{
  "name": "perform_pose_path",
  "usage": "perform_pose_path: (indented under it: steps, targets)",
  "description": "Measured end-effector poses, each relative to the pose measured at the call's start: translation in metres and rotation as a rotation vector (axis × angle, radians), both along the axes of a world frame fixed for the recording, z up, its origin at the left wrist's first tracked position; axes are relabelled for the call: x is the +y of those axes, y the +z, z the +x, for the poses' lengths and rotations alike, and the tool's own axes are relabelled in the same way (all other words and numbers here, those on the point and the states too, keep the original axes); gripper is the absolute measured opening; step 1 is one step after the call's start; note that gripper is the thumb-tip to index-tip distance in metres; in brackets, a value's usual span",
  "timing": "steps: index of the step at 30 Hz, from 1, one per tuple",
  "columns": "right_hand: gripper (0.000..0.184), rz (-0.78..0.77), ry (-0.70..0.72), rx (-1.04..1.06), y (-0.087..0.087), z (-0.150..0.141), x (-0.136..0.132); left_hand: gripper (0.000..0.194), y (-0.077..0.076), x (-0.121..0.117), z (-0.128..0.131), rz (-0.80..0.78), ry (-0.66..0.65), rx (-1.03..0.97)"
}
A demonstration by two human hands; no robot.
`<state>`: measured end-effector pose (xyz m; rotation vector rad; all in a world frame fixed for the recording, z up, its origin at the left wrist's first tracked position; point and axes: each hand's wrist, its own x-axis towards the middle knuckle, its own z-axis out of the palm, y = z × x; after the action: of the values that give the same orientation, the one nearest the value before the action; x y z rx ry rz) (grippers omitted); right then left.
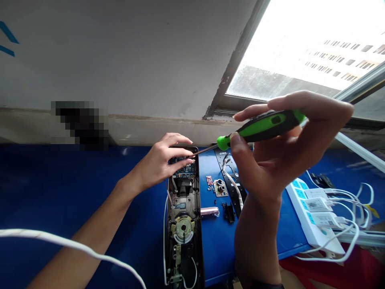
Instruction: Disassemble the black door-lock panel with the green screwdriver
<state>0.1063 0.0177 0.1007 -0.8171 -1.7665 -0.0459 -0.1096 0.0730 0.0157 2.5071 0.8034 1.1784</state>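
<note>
My left hand (168, 158) lies with its fingers spread over a green circuit board (182, 171) at the top of an opened electronic door lock body (183, 228). The lock lies lengthwise on the blue table, with its wiring and round yellow-and-metal mechanism exposed. My right hand (270, 154) is raised and grips a screwdriver (261, 127) with a green-and-black handle. Its thin metal shaft slants down to the left, and its tip is near my left fingers. The tip itself is hidden.
A metal lock plate with white wire (231, 182), small circuit boards (220, 188), a pink cylindrical cell (209, 212) and a black part (228, 212) lie right of the lock. A white power strip (309, 212) holds several plugged-in chargers. A white cable (60, 237) crosses the foreground.
</note>
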Motion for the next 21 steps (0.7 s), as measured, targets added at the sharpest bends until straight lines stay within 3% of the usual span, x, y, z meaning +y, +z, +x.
perform_pose_path:
  steps: [5,11,16,21]
  targets:
    - [0.061,-0.032,0.005,-0.123,0.005,0.014,0.0,0.007,-0.003,0.004,-0.001,0.053,-0.025,-0.039]
    - [0.046,0.012,-0.045,-0.109,0.008,0.012,-0.003,0.006,0.001,0.005,-0.004,0.096,0.001,-0.043]
    - [0.023,0.041,-0.072,0.145,0.006,-0.001,-0.004,0.004,0.009,-0.004,0.0,0.103,0.035,-0.026]
    - [0.026,-0.025,-0.029,0.144,0.008,0.01,-0.004,0.004,0.016,-0.018,0.007,0.081,-0.05,-0.013]
